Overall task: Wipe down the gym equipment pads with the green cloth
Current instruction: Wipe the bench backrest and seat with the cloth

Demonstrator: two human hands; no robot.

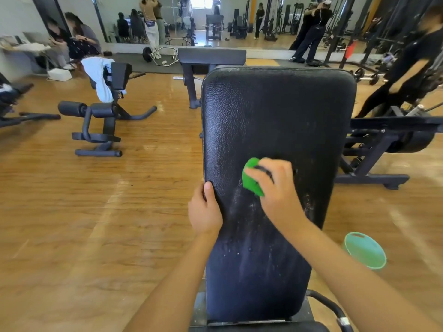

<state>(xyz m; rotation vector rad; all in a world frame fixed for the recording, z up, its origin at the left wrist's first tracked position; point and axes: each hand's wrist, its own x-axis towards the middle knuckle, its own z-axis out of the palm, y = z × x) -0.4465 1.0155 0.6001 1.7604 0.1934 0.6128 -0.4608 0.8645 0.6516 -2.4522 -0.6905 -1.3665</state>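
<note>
The right hand (275, 185) grips a bunched bright green cloth (251, 179), fingers curled over it, pressing it onto the long black textured-leather bench pad (275, 111) near the pad's middle. The left hand (205, 210) holds the pad's left edge, thumb lying on top and fingers wrapped under the side. Pale streaks and droplets mark the leather below the cloth. On the glossy wooden floor (119, 212), just right of the pad, stands a round mint-green plastic basin (365, 251). A black roller-pad bench (105, 116) draped with a white towel (100, 75) stands well apart to the left.
</note>
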